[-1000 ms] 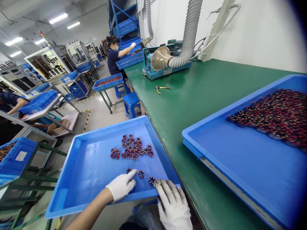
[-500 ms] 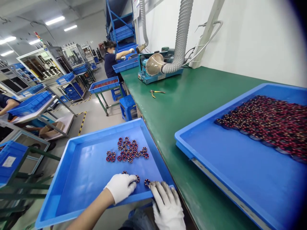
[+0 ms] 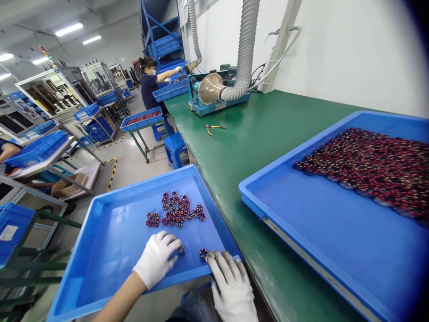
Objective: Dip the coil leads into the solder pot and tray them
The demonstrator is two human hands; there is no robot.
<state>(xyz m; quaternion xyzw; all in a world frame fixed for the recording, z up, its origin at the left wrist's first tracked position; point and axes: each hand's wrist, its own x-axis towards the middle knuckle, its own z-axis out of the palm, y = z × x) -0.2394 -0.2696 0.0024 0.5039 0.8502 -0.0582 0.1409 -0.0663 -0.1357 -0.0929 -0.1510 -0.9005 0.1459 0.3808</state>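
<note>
Several dark rings with red and copper parts form a loose cluster in the near blue tray. My left hand, in a white glove, is curved over the tray floor just below the cluster; a ring shows at its fingertips, partly hidden by them. My right hand, in a white glove with grey-stained fingertips, lies over the tray's near right edge with its fingers spread. Another ring sits beside the right hand's fingertips, on the tray floor.
On the green bench are a second blue tray full of rings on its far side, yellow-handled pliers and a teal machine with a grey hose. A person works farther along the bench.
My left hand has moved left and slightly away from me, with a ring now at its fingertips. My right hand stays at the tray edge. The whole view has shifted slightly.
</note>
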